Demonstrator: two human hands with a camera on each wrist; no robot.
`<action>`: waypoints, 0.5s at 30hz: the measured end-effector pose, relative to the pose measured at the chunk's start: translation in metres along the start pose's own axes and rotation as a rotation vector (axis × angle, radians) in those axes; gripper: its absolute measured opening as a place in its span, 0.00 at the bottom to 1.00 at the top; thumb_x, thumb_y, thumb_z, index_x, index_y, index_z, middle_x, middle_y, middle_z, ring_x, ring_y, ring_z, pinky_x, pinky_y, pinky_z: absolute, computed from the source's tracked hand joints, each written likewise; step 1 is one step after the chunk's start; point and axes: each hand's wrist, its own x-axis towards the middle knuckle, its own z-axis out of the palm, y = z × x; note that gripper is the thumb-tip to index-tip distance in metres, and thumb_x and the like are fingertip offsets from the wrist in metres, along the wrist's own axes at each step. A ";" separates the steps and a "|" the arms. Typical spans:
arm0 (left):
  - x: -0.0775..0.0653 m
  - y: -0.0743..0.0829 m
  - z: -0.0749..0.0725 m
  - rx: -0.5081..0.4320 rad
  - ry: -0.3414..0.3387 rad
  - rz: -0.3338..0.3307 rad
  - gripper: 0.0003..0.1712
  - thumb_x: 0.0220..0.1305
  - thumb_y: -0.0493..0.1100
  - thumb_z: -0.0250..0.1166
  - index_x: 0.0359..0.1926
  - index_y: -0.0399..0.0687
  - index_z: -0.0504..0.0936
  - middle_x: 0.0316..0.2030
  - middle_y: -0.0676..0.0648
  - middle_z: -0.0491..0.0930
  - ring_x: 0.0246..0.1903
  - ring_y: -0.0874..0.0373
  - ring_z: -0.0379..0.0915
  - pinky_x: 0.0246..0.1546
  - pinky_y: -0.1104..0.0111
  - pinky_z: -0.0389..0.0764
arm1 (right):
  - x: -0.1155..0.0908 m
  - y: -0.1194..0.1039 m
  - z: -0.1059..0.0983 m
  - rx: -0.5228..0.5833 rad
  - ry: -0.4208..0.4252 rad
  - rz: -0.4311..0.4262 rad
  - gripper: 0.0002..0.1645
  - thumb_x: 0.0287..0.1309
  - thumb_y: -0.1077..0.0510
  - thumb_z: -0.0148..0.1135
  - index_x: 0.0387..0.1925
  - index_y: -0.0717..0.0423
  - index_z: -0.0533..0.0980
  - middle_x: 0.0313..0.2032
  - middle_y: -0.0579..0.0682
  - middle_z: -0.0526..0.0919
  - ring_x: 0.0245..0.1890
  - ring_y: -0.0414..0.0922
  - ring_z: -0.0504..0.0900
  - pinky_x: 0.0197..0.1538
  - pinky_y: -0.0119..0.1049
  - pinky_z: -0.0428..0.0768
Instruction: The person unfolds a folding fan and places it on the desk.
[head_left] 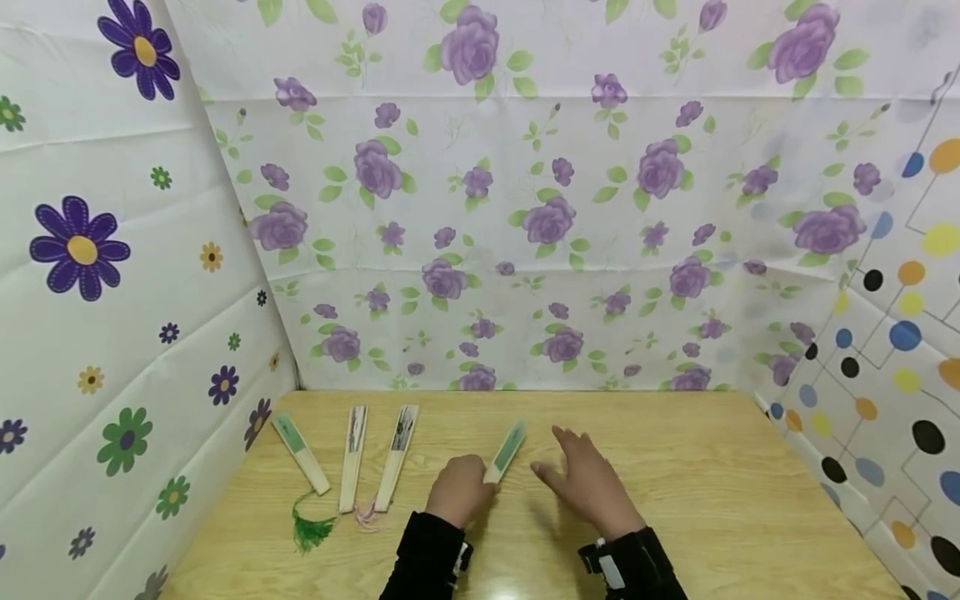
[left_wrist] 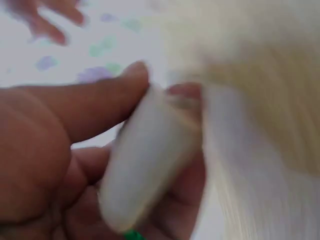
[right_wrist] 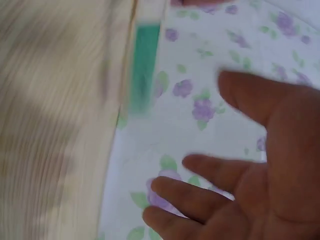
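1. Head view bright; glare on pale yellow wood-grain tabletop (head_left: 712,483), near side of grip by bare left hand (head_left: 459,492); faint shadow right of grip.
2. Wrist views: folded green-and-cream fan (right_wrist: 144,70) motion-blurred, tabletop smeared.

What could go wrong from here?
1. Only the left hand grips the green fan, near one end; the right hand is empty, so the fan might tilt or slip if pulled.
2. The pink tassel lies by the lower ends of the middle fan and its right neighbour; it may catch when either moves.
3. The green tassel lies loose on the table and could snag a sleeve.
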 end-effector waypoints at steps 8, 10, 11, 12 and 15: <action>-0.005 0.043 -0.023 -0.566 -0.204 0.062 0.13 0.84 0.40 0.69 0.61 0.37 0.88 0.48 0.35 0.90 0.42 0.48 0.90 0.42 0.63 0.89 | 0.000 -0.008 -0.007 0.437 0.020 0.001 0.28 0.90 0.40 0.57 0.74 0.53 0.81 0.69 0.59 0.88 0.71 0.61 0.87 0.69 0.60 0.89; -0.007 0.047 -0.021 -0.629 -0.226 0.054 0.14 0.83 0.40 0.69 0.61 0.37 0.88 0.49 0.33 0.91 0.43 0.47 0.91 0.44 0.61 0.92 | 0.000 -0.009 -0.007 0.555 0.007 0.015 0.22 0.91 0.44 0.57 0.67 0.54 0.84 0.62 0.57 0.92 0.65 0.57 0.91 0.65 0.54 0.93; -0.007 0.049 -0.019 -0.634 -0.230 0.052 0.14 0.83 0.39 0.70 0.61 0.37 0.89 0.49 0.33 0.91 0.43 0.48 0.91 0.45 0.61 0.92 | 0.000 -0.009 -0.007 0.604 0.003 0.021 0.20 0.91 0.46 0.58 0.63 0.56 0.84 0.58 0.57 0.93 0.61 0.56 0.93 0.61 0.51 0.95; -0.008 0.050 -0.018 -0.627 -0.229 0.052 0.13 0.82 0.39 0.71 0.59 0.38 0.89 0.47 0.34 0.91 0.41 0.50 0.90 0.44 0.62 0.92 | 0.000 -0.009 -0.006 0.639 0.004 0.029 0.19 0.91 0.49 0.58 0.61 0.59 0.83 0.56 0.57 0.94 0.58 0.55 0.94 0.58 0.48 0.96; -0.008 0.053 -0.012 -0.562 -0.196 0.060 0.10 0.77 0.39 0.76 0.54 0.41 0.92 0.40 0.40 0.92 0.36 0.55 0.88 0.39 0.65 0.90 | 0.000 -0.008 -0.005 0.712 0.010 0.057 0.17 0.90 0.53 0.58 0.57 0.65 0.82 0.50 0.59 0.94 0.51 0.54 0.96 0.51 0.42 0.97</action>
